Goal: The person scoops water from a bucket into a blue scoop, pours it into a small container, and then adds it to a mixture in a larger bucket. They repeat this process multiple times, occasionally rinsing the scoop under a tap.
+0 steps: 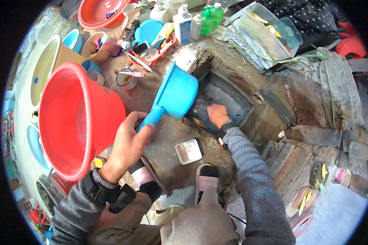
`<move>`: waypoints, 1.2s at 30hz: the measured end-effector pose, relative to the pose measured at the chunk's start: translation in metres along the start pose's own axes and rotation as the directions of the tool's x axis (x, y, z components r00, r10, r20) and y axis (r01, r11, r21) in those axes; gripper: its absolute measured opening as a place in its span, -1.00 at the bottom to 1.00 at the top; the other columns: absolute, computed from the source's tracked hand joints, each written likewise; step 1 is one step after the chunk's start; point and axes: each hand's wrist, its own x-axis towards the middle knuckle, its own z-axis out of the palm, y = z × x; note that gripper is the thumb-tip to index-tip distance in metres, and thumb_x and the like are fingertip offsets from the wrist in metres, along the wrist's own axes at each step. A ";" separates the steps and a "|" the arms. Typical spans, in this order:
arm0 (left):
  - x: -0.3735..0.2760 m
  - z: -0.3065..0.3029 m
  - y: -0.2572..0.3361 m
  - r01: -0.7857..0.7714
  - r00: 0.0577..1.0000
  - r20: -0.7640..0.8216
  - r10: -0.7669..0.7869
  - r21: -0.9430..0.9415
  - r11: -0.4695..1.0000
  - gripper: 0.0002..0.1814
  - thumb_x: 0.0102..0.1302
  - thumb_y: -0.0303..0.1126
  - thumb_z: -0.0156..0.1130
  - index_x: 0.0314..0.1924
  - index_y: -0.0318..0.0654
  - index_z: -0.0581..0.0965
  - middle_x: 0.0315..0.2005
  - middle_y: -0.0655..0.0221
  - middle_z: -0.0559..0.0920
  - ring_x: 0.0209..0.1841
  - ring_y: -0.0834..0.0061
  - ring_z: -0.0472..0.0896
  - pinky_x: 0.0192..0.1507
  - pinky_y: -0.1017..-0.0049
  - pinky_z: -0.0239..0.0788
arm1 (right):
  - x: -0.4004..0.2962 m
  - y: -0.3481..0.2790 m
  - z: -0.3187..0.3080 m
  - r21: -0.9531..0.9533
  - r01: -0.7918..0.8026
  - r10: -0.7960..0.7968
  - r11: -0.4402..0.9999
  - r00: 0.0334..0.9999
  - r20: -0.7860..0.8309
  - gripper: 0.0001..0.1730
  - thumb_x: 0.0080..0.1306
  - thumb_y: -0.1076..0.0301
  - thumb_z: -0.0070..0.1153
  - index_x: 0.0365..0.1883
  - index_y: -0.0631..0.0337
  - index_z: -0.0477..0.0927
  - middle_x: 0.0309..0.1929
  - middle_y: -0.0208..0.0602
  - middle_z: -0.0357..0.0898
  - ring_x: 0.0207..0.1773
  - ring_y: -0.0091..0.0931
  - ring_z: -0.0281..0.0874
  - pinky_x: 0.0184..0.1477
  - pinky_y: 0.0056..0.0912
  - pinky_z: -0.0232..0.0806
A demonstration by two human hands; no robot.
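My left hand (131, 144) is closed around the handle of a blue plastic dipper (179, 92), whose bowl is tilted on its side above the concrete floor. To the left of that hand stands a large red plastic tub (107, 113). My right hand (217, 115) is low over the square concrete basin (230, 92) in the floor, its fingers curled; whether it holds or touches anything there is hidden. A small white square dish (188, 152) lies between my feet and the basin.
An enamel mug (126, 80) with a toothbrush stands near a red basket (155, 64) of toiletries. Pump bottles (182, 24) line the back. At right are wooden planks (286, 165) and a plastic box (263, 33). Buckets and basins crowd the left.
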 end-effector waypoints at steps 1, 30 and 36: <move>0.000 0.000 0.001 0.015 1.000 -0.001 -0.015 0.010 1.000 -0.72 0.25 -0.38 0.13 -0.11 -0.45 0.45 -0.53 0.38 0.49 -0.52 0.62 0.44 -0.47 0.56 0.28 | -0.007 -0.003 0.000 -0.041 0.046 -0.045 0.998 0.999 0.019 -0.76 0.22 0.34 -0.04 -0.39 0.16 0.69 -0.37 -0.12 0.66 -0.30 -0.19 0.66 -0.31 -0.15 0.48; 0.000 0.003 -0.002 -0.006 1.000 0.007 0.005 0.016 1.000 -0.72 0.26 -0.38 0.12 -0.11 -0.45 0.44 -0.52 0.37 0.49 -0.51 0.61 0.46 -0.46 0.54 0.30 | -0.036 0.031 0.007 -0.139 -0.037 0.053 0.990 0.992 0.117 -0.81 0.16 0.41 0.02 -0.39 0.15 0.70 -0.37 -0.12 0.66 -0.27 -0.22 0.67 -0.29 -0.15 0.49; -0.003 0.001 0.003 -0.057 0.998 0.004 0.057 -0.004 0.998 -0.70 0.25 -0.36 0.13 -0.11 -0.45 0.44 -0.53 0.35 0.50 -0.54 0.61 0.45 -0.49 0.54 0.29 | -0.089 0.009 -0.005 -0.020 0.027 -0.023 0.999 0.982 0.187 -0.82 0.14 0.40 0.03 -0.42 0.18 0.68 -0.35 -0.09 0.65 -0.28 -0.16 0.65 -0.28 -0.10 0.48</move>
